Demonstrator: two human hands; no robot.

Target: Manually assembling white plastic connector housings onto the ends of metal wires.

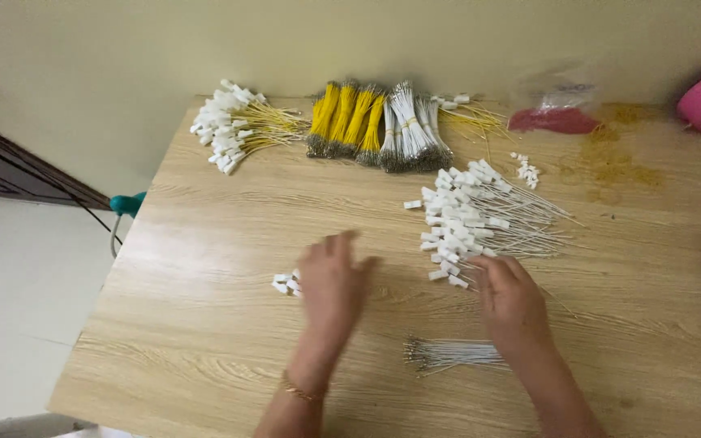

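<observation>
White connectors, small loose cluster, mid-table under left hand; fingers spread flat, holding nothing. Right hand at the wired-connector pile; grip unclear. Risk: a sweeping palm scatters connectors off the table.

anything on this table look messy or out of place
Mostly orderly. The odd spot is a yellowish powdery smear on the wooden table at the far right, beside a clear bag of red material; it looks spilled. A few white connectors lie loose nearby.
</observation>
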